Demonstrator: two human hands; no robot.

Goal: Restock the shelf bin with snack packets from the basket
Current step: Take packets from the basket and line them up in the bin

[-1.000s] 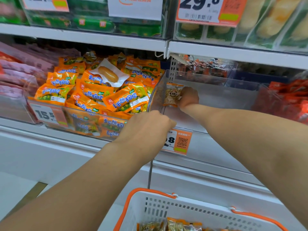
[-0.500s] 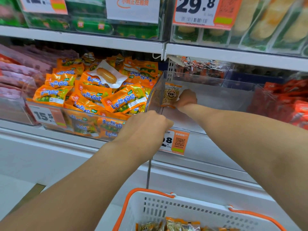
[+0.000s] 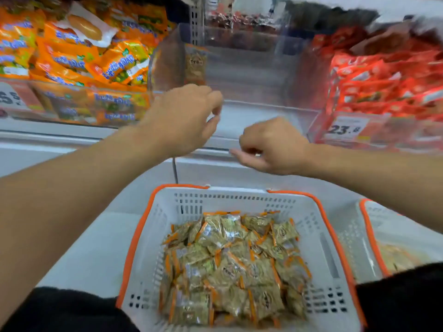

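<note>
Both hands, left hand [image 3: 184, 118] and right hand [image 3: 271, 146], hang loosely curled and empty; the snack packets [image 3: 235, 267] lie in the basket [image 3: 318, 226] at 6 o'clock below them.

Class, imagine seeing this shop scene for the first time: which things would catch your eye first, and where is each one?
The white basket with orange rims, bottom centre, heaped with snack packets. Above it hover the left hand and right hand, holding nothing. Behind them stands the nearly bare clear shelf bin, between orange packs left and red packs right.
</note>
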